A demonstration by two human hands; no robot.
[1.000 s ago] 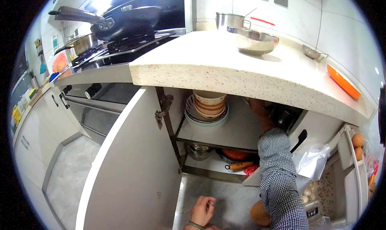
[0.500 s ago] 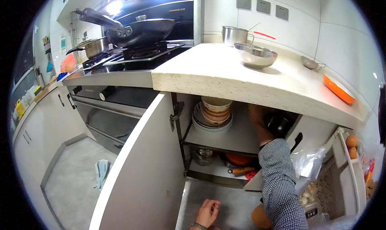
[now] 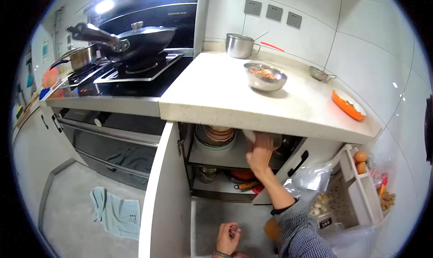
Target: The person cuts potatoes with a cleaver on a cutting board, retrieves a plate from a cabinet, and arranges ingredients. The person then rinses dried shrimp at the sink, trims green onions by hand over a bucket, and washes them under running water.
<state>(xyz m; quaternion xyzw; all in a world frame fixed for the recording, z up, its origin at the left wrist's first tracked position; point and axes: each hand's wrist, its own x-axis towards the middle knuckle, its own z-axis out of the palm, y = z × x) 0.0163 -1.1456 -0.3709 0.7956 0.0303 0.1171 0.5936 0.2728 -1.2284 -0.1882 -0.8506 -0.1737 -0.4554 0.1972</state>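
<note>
Inside the cabinet (image 3: 211, 156), stacked bowls (image 3: 219, 134) could be knocked if the white item (image 3: 248, 134) at the right hand (image 3: 261, 153), its grip unclear, is swung left; the left hand (image 3: 228, 239) is curled, its hold unclear too.

A pale speckled countertop (image 3: 212, 91) carries a steel pot (image 3: 239, 46) near the wall, a steel bowl (image 3: 265, 83) in front of it, and, farther right, a small metal ladle (image 3: 317, 73) and an orange dish (image 3: 345, 108). On the upper cabinet shelf (image 3: 212, 157) stands a stack of plates (image 3: 215, 145); the lower shelf (image 3: 216, 186) bears a wooden-handled utensil (image 3: 247, 186). A light-blue towel (image 3: 116, 213) lies rumpled on the grey floor (image 3: 67, 213).
</note>
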